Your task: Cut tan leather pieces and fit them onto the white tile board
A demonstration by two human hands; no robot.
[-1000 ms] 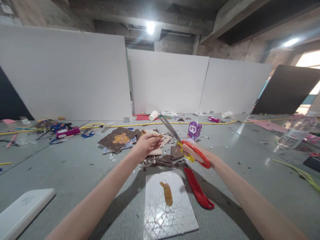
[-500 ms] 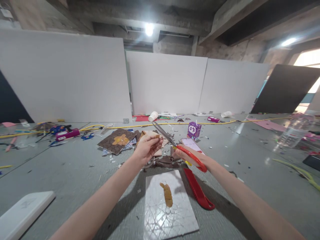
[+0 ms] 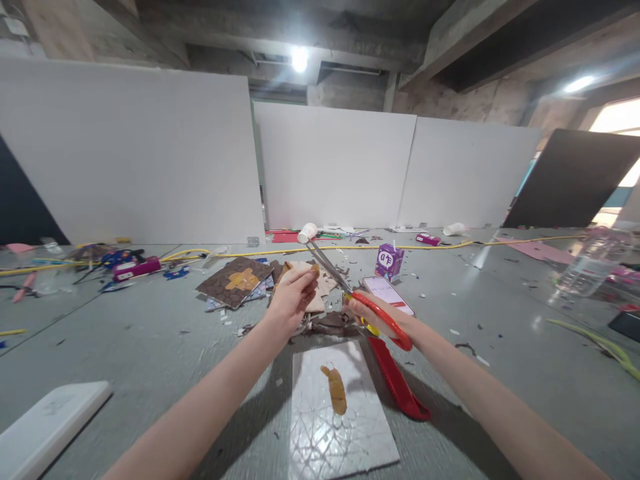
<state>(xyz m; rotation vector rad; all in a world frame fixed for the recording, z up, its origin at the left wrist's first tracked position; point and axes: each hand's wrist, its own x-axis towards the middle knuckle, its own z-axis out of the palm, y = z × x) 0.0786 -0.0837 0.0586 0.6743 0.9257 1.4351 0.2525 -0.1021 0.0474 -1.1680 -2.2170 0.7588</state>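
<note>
Our right hand point(image 3: 373, 312) grips red scissors point(image 3: 360, 300), blades nearly together; our left hand point(image 3: 293, 298) pinches a small brown scrap point(image 3: 315, 270), mostly hidden by fingers.

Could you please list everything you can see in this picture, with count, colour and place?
red-handled metal scissors: one, red and yellow, in the right hand
small tan scrap: one, tan, pinched by the left fingers
silver patterned sheet: one, silver with a tan shape on it, nearest the camera
red plastic sheath: one, red, right of the sheet
brown patterned sheet: one, brown, left of the hands
purple drink carton: one, purple, behind the hands
phone: one, white screen, beside the carton
left hand: one
right hand: one
</note>
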